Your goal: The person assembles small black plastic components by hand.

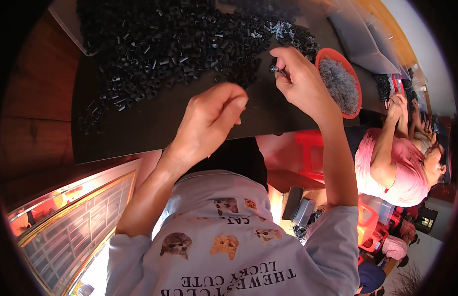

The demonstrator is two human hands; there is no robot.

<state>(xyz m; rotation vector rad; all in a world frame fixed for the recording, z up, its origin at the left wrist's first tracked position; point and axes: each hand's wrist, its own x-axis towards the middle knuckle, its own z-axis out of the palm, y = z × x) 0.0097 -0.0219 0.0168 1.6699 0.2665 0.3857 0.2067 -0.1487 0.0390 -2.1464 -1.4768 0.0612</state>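
Observation:
My left hand (209, 118) is curled closed over the near edge of the dark table (258, 111); whatever its fingers hold is hidden. Higher and to the right, my right hand (299, 79) has its fingers bent in, with a small shiny coiled-looking metal piece (275, 68) at the fingertips. Ahead of both hands spreads a big heap of small black tube-like plastic parts (165, 56). A smaller cluster of silvery and black pieces (284, 33) lies just beyond my right hand. Beside my right wrist sits an orange bowl (359, 85) filled with fine grey metal bits.
Translucent plastic bins stand at the far right (369, 42) and far left (66, 22) of the table. On the right, a person in a pink top (394, 172) sits with hands at the table. A red stool (310, 153) and a cardboard box (288, 182) are below the table edge.

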